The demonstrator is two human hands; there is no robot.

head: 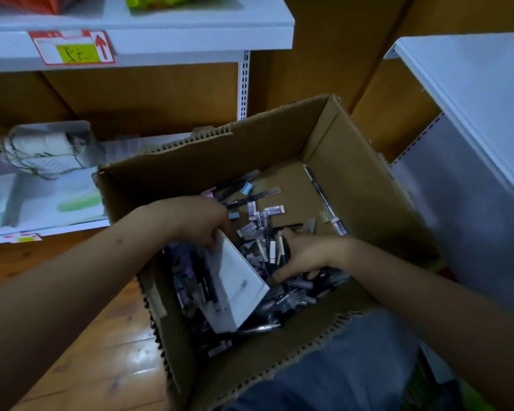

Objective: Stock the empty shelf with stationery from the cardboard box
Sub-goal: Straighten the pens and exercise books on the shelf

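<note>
So both hands are down in the cardboard box [347, 161], which sits on a wooden floor [101, 351] right in front of some white shelving. The box is open at the top, ragged torn edges, and its bottom is littered with loose stationery [261, 221]: dark pens, small white and pinkish erasers, a couple of light blue ones, all heaped toward the near side.

The left hand [199, 221] has its fingers curled over the top edge of a white carton [235, 280], pinching it. That carton is tilted, leaning on the pile of pens in the near left part of the box.

The right hand [303, 253] is buried in the heap just right of the carton, fingers curled around a small bunch of pens and eraser-like bits; exactly how many it grips is hard to tell.

Left of the box there's the lower shelf [42, 203] with a white mesh-looking bundle [42, 152] on it, and some pale packs with green markings. The shelf above [161, 37] carries a red price tag [72, 47] with an arrow. A grey-white shelf unit [472, 129] stands to the right.
</note>
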